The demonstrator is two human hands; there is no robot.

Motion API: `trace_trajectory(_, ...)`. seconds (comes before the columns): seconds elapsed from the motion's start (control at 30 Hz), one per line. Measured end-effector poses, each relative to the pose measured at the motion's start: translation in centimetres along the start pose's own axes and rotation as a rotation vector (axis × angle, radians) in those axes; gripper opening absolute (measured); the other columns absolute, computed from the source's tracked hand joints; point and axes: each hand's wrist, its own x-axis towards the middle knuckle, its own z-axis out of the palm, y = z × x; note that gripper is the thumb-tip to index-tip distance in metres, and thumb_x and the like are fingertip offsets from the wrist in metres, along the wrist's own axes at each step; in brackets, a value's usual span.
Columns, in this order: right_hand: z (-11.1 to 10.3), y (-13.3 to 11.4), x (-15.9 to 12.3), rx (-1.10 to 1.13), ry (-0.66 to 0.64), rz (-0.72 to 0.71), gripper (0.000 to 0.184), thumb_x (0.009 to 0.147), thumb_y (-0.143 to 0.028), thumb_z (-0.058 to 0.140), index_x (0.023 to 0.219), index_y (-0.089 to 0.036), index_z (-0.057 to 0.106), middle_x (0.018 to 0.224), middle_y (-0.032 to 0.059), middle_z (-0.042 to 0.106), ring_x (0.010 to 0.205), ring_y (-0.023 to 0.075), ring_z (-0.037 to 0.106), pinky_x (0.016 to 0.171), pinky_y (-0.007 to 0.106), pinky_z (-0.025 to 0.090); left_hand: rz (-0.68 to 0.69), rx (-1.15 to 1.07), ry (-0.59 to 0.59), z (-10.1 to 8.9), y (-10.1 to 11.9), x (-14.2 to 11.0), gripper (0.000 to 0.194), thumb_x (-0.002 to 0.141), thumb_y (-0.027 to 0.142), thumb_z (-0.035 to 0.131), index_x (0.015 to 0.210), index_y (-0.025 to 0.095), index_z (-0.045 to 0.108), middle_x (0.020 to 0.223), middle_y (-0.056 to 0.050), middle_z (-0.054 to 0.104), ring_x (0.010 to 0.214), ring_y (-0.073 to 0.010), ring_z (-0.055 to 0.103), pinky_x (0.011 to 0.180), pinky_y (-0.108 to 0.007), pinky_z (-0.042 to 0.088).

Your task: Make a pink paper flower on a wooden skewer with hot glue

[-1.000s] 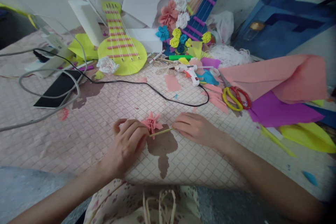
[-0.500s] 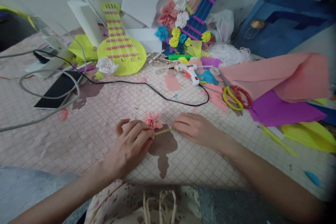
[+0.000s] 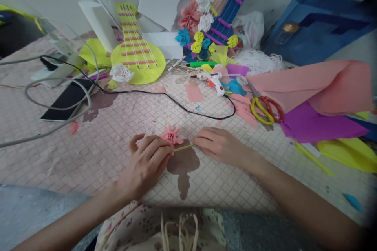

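Observation:
A pink paper flower [image 3: 172, 136] with pointed petals lies at the fingertips of my left hand [image 3: 151, 159]. A thin yellowish stick [image 3: 184, 148] runs from these fingertips across to my right hand [image 3: 216, 144]. My left hand is closed on the flower's base and the stick's left end; the fingers hide the exact join. Pinched between my right thumb and fingers is the stick's other end. Both hands are low over the patterned tablecloth [image 3: 141, 113], near its front edge.
Beyond my hands a black cord loops from a white glue gun [image 3: 216, 84]. Scissors [image 3: 266, 110] lie right, beside pink crepe paper [image 3: 318, 82] and purple paper [image 3: 321, 123]. A yellow paper guitar [image 3: 138, 57] leans at the back. A dark tablet-like device [image 3: 66, 100] lies left.

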Motion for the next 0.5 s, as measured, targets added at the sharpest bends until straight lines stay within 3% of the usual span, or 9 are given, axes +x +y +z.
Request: trace_trajectory(0.5,0.20,-0.03,0.01,-0.010,-0.007,0.014,0.017,0.090,-0.012,0.044,0.092,-0.015,0.061,0.091,0.0062,0.062,0.082,0.0173,0.055,0.072,0.030,0.047,0.017,0.062,0.026,-0.03,0.12,0.01,0.009,0.086,0.018,0.059,0.093,0.024,0.063,0.090,0.000,0.066,0.091,-0.0184,0.055,0.095,-0.043,0.028)
